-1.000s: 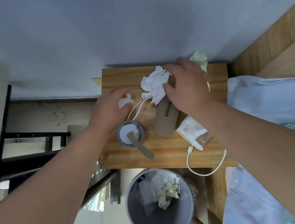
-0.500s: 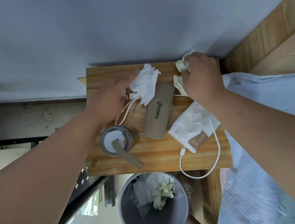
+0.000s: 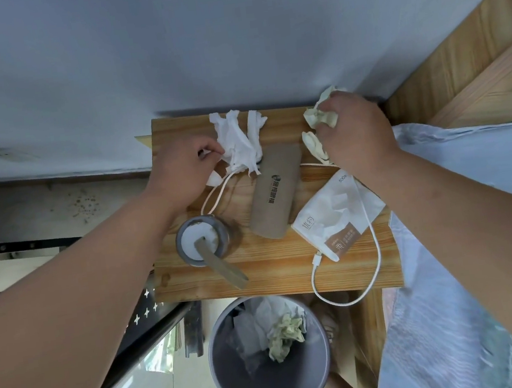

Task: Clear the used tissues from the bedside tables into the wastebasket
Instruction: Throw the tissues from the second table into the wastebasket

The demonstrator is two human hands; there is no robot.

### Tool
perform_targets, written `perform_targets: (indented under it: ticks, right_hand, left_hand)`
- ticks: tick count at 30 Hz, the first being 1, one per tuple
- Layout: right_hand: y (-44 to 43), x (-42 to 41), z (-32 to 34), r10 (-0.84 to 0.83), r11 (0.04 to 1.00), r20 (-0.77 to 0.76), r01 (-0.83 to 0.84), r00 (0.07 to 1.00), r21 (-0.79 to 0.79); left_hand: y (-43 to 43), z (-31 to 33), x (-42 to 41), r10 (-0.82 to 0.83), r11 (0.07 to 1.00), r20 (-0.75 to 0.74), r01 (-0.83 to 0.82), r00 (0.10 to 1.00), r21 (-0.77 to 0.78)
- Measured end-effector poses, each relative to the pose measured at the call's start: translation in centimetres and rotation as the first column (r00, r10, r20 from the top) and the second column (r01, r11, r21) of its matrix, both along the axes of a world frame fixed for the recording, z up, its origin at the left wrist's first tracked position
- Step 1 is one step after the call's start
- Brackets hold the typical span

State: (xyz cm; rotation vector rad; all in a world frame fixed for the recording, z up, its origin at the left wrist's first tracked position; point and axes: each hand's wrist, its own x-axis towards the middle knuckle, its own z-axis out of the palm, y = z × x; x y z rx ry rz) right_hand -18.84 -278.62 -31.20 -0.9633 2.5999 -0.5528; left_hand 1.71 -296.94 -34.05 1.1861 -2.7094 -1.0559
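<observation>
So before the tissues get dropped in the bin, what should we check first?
1. Left hand holds the white tissue: ok, fingers pinch its edge.
2. Right hand holds the yellowish tissue: ok.
3. White cable free of the white tissue: cannot tell, they overlap.
4. Wastebasket has room: ok, only partly filled.
5. Wastebasket within reach: ok, it stands just below the table edge.
6. Cup clear of the left arm: not ok, very close.

tissues (image 3: 239,141) at table's (image 3: 276,265) back, wastebasket (image 3: 270,356) below its front edge, cup (image 3: 203,240) front-left
</observation>
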Motion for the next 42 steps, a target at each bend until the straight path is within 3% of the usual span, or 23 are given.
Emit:
perform_targets:
  ticks: [5, 7, 11, 13, 18, 25, 29, 35, 42]
  right_hand:
    - [-0.2, 1.0, 0.5, -0.006, 0.999, -0.055, 0.004, 0.998, -0.050]
    - [-0.2, 1.1, 0.5, 0.017, 0.998, -0.073, -0.022, 0.997, -0.057]
    - [0.1, 0.8, -0.3, 0.049, 0.999, -0.062, -0.049, 0.997, 0.001]
    - [0.3, 0.6, -0.7, 0.062, 0.997, -0.047, -0.060, 0.997, 0.047]
    - [0.6, 0.1, -0.7, 0.012, 0.999, -0.051, -0.010, 0.999, 0.042]
    - [1.0, 0.4, 1.6, -0.031, 0.998, -0.067, 0.027, 0.997, -0.049]
    - [1.7, 0.9, 3.8, -0.042, 0.987, -0.094, 0.027, 0.995, -0.161]
    - [5.3, 3.7, 8.9, -0.111, 0.914, -0.011, 0.098, 0.994, -0.393]
    - [12.9, 11.5, 11.8, -0.153, 0.836, 0.140, 0.203, 0.978, -0.510]
  left_hand:
    - [0.1, -0.1, 0.5, 0.016, 1.000, -0.012, -0.016, 1.000, -0.024]
    - [0.0, -0.1, 0.1, -0.066, 0.998, -0.012, 0.066, 0.998, -0.010]
    - [-0.4, -1.3, -1.0, -0.267, 0.962, 0.140, 0.273, 0.954, -0.028]
    - [-0.5, -1.8, -1.1, -0.267, 0.960, 0.146, 0.276, 0.952, -0.045]
    - [-0.3, -1.7, -0.5, -0.010, 1.000, -0.004, 0.010, 1.000, 0.024]
    - [-1.0, 1.9, 1.8, 0.288, 0.957, -0.116, -0.282, 0.951, 0.067]
    - [-1.2, 5.4, 3.4, 0.451, 0.892, -0.246, -0.426, 0.858, 0.151]
    - [3.5, 12.5, 6.7, 0.655, 0.754, -0.445, -0.567, 0.610, 0.333]
    - [14.2, 16.9, 14.0, 0.722, 0.692, -0.376, -0.624, 0.581, 0.364]
